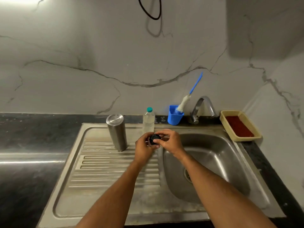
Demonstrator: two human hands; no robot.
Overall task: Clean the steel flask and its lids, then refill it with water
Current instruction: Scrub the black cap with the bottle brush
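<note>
A grey marble-look wall w/ dark veins is seen behind a dark stone counter, into which a steel sink unit w/ a ribbed drainboard is set.

A small black lid is gripped by fingers of both hands, held in the air over the seam betw. drainboard and basin. Left hand is curled round the lid from approx. 7 o'clock, thumb laid across its lower edge. Right hand is closed on it from approx. 3 o'clock, fingers arched over the top. Whether the lid is being twisted can't be told. Both forearms are bare and run in from the bottom edge.

At 9 o'clock of the hands, the steel flask is stood upright on the drainboard, apart from them; its top end is closed by a flat steel disc. At 12 o'clock, just behind the hands, a clear plastic bottle w/ a teal cap is stood at the sink's back rim. At approx. 1 o'clock a blue cup is seen w/ a blue-handled bottle brush leaned in it, handle tilted up to the right. Beside that, the chrome tap is arched over the basin. At 3 o'clock, well apart, a beige tray holding a red-brown pad is set on the counter. A black cable loop is hung on the wall at the top.
</note>
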